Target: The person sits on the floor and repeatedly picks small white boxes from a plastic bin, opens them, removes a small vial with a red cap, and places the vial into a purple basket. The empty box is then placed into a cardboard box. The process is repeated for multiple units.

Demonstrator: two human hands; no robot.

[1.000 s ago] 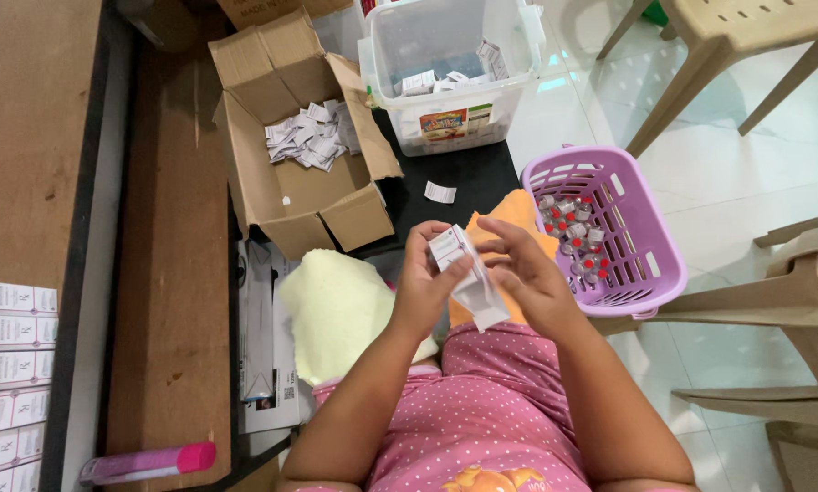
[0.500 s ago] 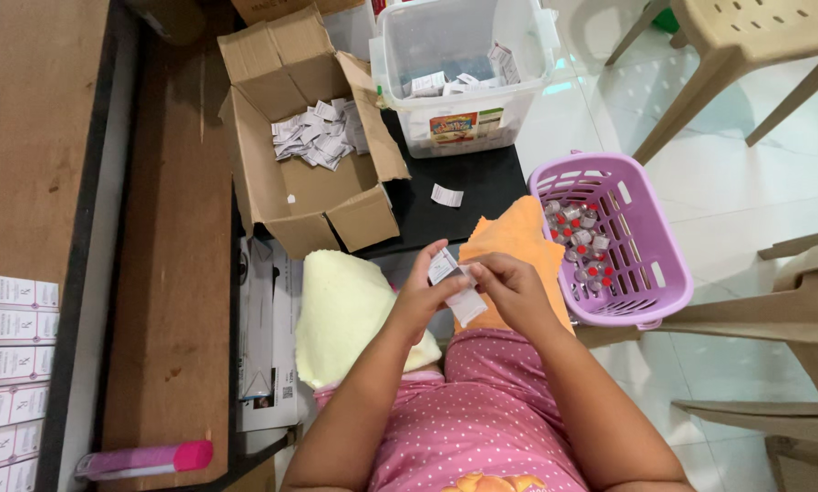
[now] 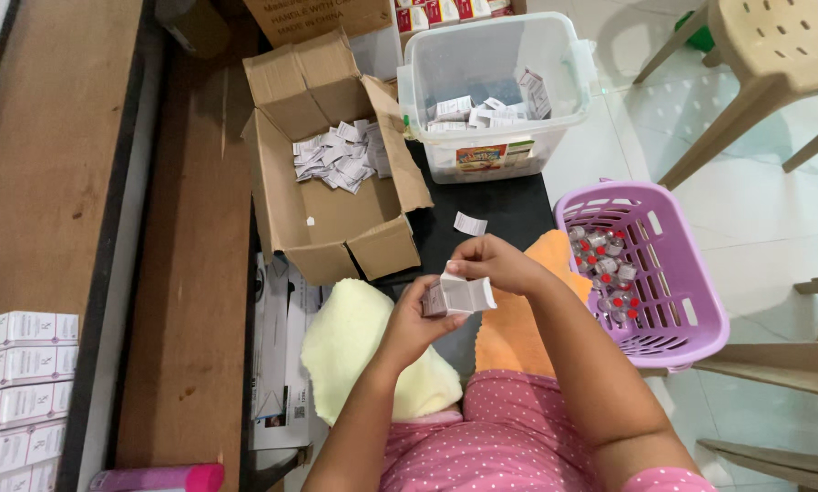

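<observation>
The small carton (image 3: 464, 295) sat between both hands, above the person's lap and in front of the yellow cloth (image 3: 363, 351). In the head view, the left hand (image 3: 418, 319) was clenched around the carton's body, while the right hand (image 3: 491, 262) pinched its raised white flap at the top end. Judging by that open flap, the step in hand was the opening or filling of the carton, with the end not yet closed. The next move would probably call for a steady left grip while the right fingers worked the flap. Nearby stood a purple basket (image 3: 691, 314) of red-capped vials (image 3: 609, 287), a cardboard box (image 3: 336, 196) holding folded leaflets (image 3: 341, 155), and a clear tub (image 3: 495, 91) with more cartons.
</observation>
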